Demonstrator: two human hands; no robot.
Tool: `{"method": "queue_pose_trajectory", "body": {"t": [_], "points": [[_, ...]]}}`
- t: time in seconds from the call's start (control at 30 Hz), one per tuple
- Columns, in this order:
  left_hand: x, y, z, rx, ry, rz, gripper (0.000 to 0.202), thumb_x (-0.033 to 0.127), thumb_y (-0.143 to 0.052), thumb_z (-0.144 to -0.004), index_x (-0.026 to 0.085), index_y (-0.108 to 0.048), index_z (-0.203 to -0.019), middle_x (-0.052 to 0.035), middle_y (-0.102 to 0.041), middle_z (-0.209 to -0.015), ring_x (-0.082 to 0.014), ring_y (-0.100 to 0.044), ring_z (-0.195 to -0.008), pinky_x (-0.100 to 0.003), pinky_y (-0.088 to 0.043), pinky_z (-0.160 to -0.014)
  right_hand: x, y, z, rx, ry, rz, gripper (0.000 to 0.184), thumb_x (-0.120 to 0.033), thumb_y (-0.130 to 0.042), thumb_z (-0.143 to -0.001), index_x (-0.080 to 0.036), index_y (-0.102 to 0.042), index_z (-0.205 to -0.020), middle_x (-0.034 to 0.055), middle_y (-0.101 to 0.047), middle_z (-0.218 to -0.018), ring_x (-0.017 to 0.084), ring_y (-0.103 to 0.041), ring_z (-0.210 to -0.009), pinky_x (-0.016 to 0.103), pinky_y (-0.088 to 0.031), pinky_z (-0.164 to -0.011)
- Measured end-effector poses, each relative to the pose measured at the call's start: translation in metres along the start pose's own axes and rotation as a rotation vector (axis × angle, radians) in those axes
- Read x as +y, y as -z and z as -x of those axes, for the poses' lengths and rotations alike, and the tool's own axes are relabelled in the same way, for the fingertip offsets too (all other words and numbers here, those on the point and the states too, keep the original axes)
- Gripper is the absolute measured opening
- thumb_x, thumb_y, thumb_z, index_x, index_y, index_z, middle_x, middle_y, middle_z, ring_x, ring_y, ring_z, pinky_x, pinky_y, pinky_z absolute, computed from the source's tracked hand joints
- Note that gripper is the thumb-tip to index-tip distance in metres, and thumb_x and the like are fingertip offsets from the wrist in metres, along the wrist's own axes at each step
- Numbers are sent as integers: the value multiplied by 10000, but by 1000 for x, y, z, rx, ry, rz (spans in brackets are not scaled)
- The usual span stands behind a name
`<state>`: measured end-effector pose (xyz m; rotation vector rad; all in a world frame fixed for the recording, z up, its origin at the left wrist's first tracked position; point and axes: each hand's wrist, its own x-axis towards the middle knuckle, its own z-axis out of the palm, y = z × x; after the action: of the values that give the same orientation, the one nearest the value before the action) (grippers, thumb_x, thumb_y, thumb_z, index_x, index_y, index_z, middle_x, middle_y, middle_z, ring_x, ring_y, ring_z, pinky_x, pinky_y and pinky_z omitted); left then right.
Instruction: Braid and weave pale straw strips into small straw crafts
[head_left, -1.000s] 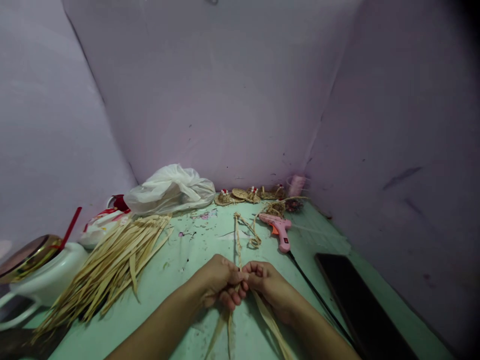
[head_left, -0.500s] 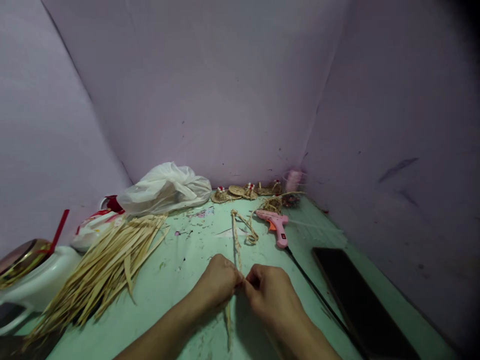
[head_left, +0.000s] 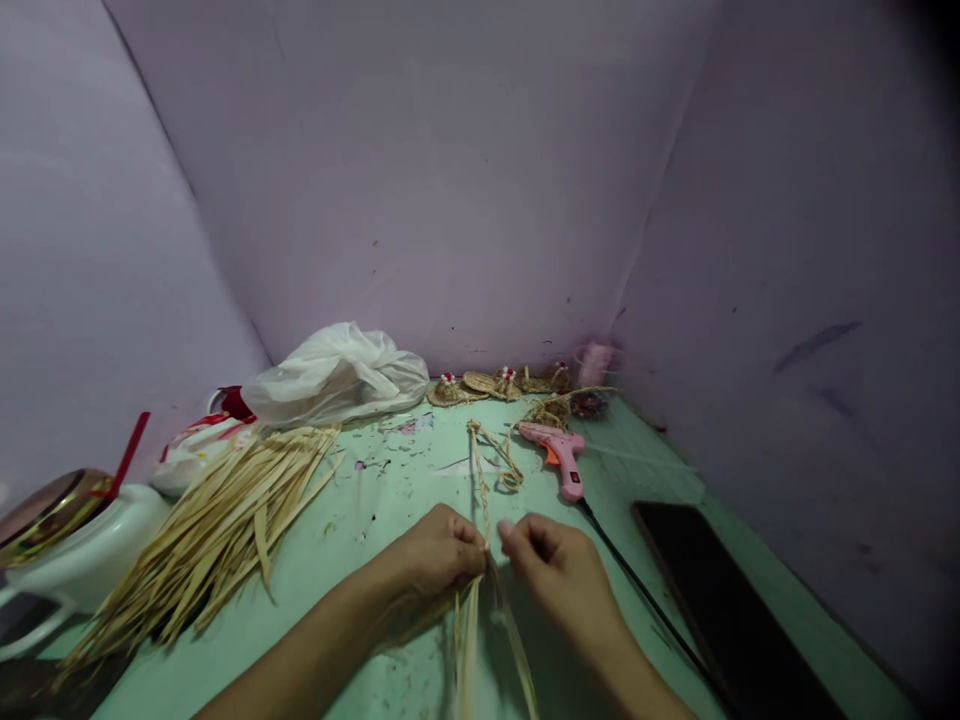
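Note:
A thin braided straw cord (head_left: 481,492) runs toward me along the green table top. My left hand (head_left: 450,550) pinches its near end between thumb and fingers. Below that grip, loose pale straw strands (head_left: 469,655) spread toward the front edge. Just right of the cord is my right hand (head_left: 559,565), its thumb apart and its fingers loosely curled, with nothing visible in them. The cord's far part bends and ends in a small coil near a pink glue gun (head_left: 559,455).
A bundle of flat straw strips (head_left: 217,520) lies left, beside a white pot (head_left: 97,545). Behind are a white plastic bag (head_left: 341,375) and small woven straw hats (head_left: 450,390). A dark flat phone-like slab (head_left: 731,605) lies right, near the glue gun's black cord (head_left: 637,585).
My right hand has come off the braid and moved slightly right. My left hand still pinches it. The loose strands below now fan out more. The view has shifted slightly.

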<state>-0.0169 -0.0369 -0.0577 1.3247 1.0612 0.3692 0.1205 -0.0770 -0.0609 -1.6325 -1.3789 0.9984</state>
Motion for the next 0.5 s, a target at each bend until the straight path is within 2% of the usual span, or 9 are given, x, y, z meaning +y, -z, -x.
{"method": "queue_pose_trajectory", "body": {"t": [0.07, 0.13, 0.2, 0.27, 0.33, 0.43, 0.5], "points": [[-3, -1, 1, -32, -50, 68, 174, 179, -508, -533, 155, -384, -413, 74, -269, -340, -26, -178, -346, -227, -89, -394, 0, -1, -4, -61, -129, -315, 243, -393, -540, -659, -167, -482, -590, -4, -491, -536, 103, -455, -498, 235, -341, -504], [-7, -3, 3, -24, -51, 177, 201, 199, -524, -540, 158, -371, -416, 74, -273, -348, -28, -194, -354, -222, -102, -400, -1, -5, -4, -243, -307, -587, 215, -353, -571, -626, -169, -467, -665, -12, -499, -559, 97, -480, -487, 238, -384, -515], [-12, -5, 5, -7, -43, 241, 219, 231, -532, -557, 163, -364, -433, 76, -273, -358, -29, -197, -357, -220, -107, -402, -2, -12, -1, -361, -425, -674, 192, -312, -565, -624, -169, -465, -706, -31, -478, -525, 81, -449, -425, 217, -363, -451], [-16, -7, 6, 11, -39, 212, 225, 250, -534, -566, 166, -363, -444, 80, -264, -363, -29, -182, -361, -220, -95, -403, 1, -18, 0, -347, -455, -593, 151, -279, -546, -630, -168, -478, -705, -65, -410, -456, 55, -349, -352, 184, -262, -373], [-18, -6, 5, 35, -21, 141, 205, 247, -519, -570, 164, -376, -449, 79, -262, -363, -32, -170, -369, -222, -90, -404, 9, -22, -2, -260, -376, -436, 110, -254, -545, -625, -155, -500, -643, -72, -376, -428, 42, -289, -354, 180, -196, -373], [-20, -4, 3, 104, 14, -34, 163, 238, -486, -583, 161, -411, -461, 65, -291, -383, -47, -206, -394, -218, -127, -405, 20, -24, -9, -203, -191, -233, 144, -236, -553, -616, -136, -513, -521, -39, -425, -443, 53, -330, -424, 195, -223, -428], [-19, -3, 4, 171, 1, -242, 165, 239, -482, -600, 154, -437, -466, 52, -322, -415, -59, -255, -427, -211, -164, -418, 24, -24, -11, -210, -160, -179, 152, -238, -555, -608, -137, -521, -500, -36, -432, -436, 60, -328, -434, 203, -222, -437]]}}
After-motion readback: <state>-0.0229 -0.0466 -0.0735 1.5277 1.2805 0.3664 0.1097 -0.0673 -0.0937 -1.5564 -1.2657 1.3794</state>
